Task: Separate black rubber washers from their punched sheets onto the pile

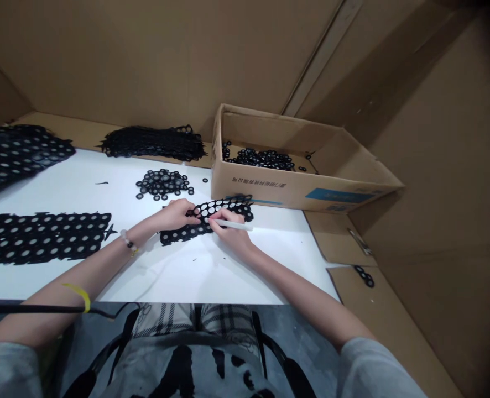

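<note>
My left hand point(177, 214) pinches the near-left part of a black perforated rubber sheet point(178, 235), whose rows of round holes show white. In my right hand point(233, 229) is a white pen-shaped tool point(239, 225), gripped like a pencil, its tip end at the sheet close to my left fingertips. The exact tip is hidden by my fingers. The sheet's far edge is lifted off the white tabletop. Just beyond it lies a loose pile of small black rings point(164, 183), with one ring point(205, 180) apart from the others.
A cardboard box point(270, 185) holding many black rings stands at the back right. Stacked black strips point(154, 142) lie at the back. Perforated sheets point(41, 237) cover the left, with a heap point(16, 155) behind. Joined rings point(364, 276) and tweezers point(360, 241) rest on cardboard at right.
</note>
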`<state>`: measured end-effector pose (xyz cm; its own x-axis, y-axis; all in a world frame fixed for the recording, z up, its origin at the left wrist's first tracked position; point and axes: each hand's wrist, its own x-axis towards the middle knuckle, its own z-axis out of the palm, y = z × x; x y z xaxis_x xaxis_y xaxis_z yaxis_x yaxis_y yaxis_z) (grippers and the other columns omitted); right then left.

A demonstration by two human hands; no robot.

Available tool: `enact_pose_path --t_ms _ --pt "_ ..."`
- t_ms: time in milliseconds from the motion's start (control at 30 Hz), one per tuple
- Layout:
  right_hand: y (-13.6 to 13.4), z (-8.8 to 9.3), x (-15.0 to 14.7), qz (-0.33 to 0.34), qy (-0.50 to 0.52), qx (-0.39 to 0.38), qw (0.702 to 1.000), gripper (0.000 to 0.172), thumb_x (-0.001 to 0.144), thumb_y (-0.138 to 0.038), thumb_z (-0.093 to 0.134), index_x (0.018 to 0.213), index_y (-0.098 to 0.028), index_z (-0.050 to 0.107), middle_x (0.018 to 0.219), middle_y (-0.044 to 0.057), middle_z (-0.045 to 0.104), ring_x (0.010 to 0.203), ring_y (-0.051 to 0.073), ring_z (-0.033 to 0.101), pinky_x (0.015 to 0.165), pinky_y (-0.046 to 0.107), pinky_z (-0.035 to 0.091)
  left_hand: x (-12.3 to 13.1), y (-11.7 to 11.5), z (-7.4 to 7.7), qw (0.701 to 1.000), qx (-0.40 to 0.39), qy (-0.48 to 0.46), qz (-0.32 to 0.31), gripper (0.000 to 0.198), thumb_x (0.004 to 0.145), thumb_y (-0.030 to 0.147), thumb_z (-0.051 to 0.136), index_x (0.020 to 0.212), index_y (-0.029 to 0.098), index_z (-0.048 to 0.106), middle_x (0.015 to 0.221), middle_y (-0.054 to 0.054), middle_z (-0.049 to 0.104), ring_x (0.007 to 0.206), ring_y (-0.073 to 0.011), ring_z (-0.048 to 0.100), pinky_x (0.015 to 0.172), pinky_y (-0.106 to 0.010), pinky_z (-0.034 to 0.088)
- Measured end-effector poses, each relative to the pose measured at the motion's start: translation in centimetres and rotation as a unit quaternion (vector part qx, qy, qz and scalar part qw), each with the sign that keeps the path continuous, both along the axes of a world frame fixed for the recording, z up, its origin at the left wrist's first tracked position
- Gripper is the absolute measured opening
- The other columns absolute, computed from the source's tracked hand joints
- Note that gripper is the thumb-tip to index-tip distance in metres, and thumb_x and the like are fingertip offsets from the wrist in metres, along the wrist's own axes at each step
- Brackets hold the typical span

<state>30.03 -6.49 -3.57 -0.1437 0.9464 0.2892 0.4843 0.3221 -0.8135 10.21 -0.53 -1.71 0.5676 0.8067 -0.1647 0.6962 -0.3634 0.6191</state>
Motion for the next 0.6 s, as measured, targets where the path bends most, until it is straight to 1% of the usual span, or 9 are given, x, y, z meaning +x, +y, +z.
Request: enact_pose_path --t_ms 100,267,367,467,500,600 --pt "-0.1 0.1 -0.1 -0.008 -0.009 0.009 1.000 0.012 0.081 -0.025 0.059 0.070 -0.019 0.060 0.068 -0.001 0.065 0.063 0.014 0.057 0.063 0.026 0.040 0.0 0.1 -0.3 1.000 0.000 -0.031 -0.004 0.033 0.074 0.047 0.059 0.082 0.016 0.067 0.082 -0.004 0.069 0.079 -0.0208 0.060 0.071 -0.027 0.040" --pt "-0.2 0.4 -0.1 -0.007 0.006 0.011 1.000 0.013 0.082 -0.025 0.058 0.071 -0.020 0.058 0.069 -0.001 0.065 0.063 0.014 0.057 0.062 0.025 0.040 -0.4 0.5 -0.5 0.993 -0.057 -0.102 -0.031 0.037 0.075 0.052 0.062 0.084 0.016 0.067 0.075 -0.001 0.064 0.069 -0.0164 0.053 0.062 -0.025 0.038" --pt "-0.3 0.3 -0.1 -0.003 -0.002 0.023 1.000 0.012 0.083 -0.025 0.057 0.073 -0.020 0.058 0.070 0.000 0.065 0.064 0.014 0.058 0.063 0.025 0.041 -0.7 0.8 -0.1 0.992 -0.070 -0.095 -0.049 0.039 0.075 0.053 0.062 0.083 0.016 0.067 0.070 0.001 0.061 0.063 -0.0138 0.049 0.058 -0.024 0.034" --pt "-0.4 0.1 -0.1 0.011 -0.017 0.042 0.999 0.013 0.085 -0.025 0.055 0.073 -0.020 0.058 0.072 0.000 0.065 0.065 0.014 0.058 0.063 0.025 0.041 -0.9 0.8 0.3 0.992 -0.082 -0.070 -0.069 0.038 0.073 0.053 0.066 0.085 0.017 0.069 0.075 0.001 0.065 0.069 -0.0153 0.054 0.061 -0.024 0.037" --pt "-0.5 0.1 -0.1 0.016 -0.020 0.046 0.999 0.014 0.085 -0.025 0.055 0.073 -0.020 0.057 0.072 0.000 0.065 0.066 0.014 0.058 0.063 0.025 0.041 -0.8 0.7 0.5 0.993 -0.082 -0.061 -0.066 0.038 0.071 0.052 0.068 0.086 0.018 0.069 0.078 0.001 0.067 0.072 -0.0165 0.056 0.064 -0.024 0.039" --pt "-0.4 0.1 0.1 0.026 -0.022 0.050 0.998 0.013 0.085 -0.024 0.055 0.073 -0.020 0.057 0.071 0.000 0.064 0.065 0.013 0.058 0.063 0.024 0.040 -0.6 0.5 0.6 0.996 -0.071 -0.052 -0.021 0.039 0.068 0.050 0.071 0.089 0.017 0.070 0.084 -0.001 0.071 0.078 -0.0192 0.060 0.070 -0.025 0.042"
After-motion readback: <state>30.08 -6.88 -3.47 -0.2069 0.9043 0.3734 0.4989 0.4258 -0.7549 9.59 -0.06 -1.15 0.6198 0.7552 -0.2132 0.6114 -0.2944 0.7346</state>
